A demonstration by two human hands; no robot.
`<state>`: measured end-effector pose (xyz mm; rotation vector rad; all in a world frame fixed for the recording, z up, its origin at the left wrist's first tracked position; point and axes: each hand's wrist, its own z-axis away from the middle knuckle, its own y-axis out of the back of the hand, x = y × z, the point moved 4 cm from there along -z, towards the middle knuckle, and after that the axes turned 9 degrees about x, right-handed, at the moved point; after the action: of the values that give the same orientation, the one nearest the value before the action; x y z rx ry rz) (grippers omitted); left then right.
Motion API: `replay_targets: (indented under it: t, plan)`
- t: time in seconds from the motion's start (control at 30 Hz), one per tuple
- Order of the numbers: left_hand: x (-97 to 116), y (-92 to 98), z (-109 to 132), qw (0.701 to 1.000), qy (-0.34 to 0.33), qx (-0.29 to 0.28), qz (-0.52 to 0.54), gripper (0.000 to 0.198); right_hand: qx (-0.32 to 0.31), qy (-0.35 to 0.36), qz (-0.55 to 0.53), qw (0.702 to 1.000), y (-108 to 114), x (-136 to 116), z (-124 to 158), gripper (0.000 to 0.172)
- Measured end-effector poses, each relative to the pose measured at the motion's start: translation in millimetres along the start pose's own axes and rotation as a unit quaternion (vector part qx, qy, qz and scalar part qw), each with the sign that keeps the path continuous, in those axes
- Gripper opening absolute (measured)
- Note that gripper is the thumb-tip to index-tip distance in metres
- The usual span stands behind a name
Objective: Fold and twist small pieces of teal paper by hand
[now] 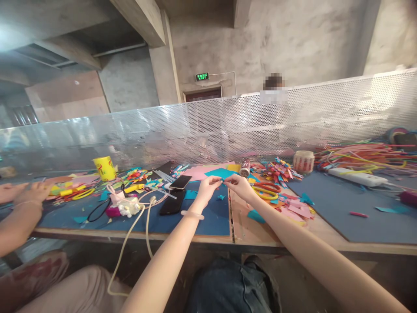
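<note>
Head view: we observed two bare hands meeting above the surface (244, 228), with a small blue piece (223, 179), apparently paper, between their fingertips. The left hand (209, 187) was pinched on it from the left; the right hand (240, 186) was pinched on it from the right. A blue sheet (215, 173) lay just beyond.

We identified these possible faults:

1. Loss of grip. The piece was tiny and held only at the fingertips; uneven pull could have torn it or let it fall.
2. Mixing. A dropped piece could have been confused with the blue scrap (221, 198) on the near side, or lost among the pink slips (297, 209) to the right.
3. Snagging. A pale cable (146, 228) hung over the near edge, left of the left forearm (169, 261); a sideways sweep could have caught it.
4. Tipping. A small can (245, 168) stood near the right hand, on its far side, where a reach could have knocked it.

We could not make out the folds of the piece, since the fingers covered most of it. The forearms were cut off at the near edge of the view. At far left, another person's hand (32, 193) was blurred, and we could not tell what it touched.
</note>
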<state>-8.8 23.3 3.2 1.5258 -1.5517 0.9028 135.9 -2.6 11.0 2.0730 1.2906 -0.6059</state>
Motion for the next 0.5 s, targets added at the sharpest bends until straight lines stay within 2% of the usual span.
replay_targets:
  t: [0.33, 0.5]
  plan:
    - [0.0, 0.5, 0.2, 1.0, -0.003, 0.004, -0.006, 0.025, -0.002, 0.005, -0.012, 1.0, -0.6, 0.3, 0.3, 0.022]
    - [2.6, 0.0, 1.4, 1.0, -0.023, 0.002, -0.019, 0.024, 0.0, -0.037, -0.047, 0.998, 1.4, 3.7, 0.7, 0.027]
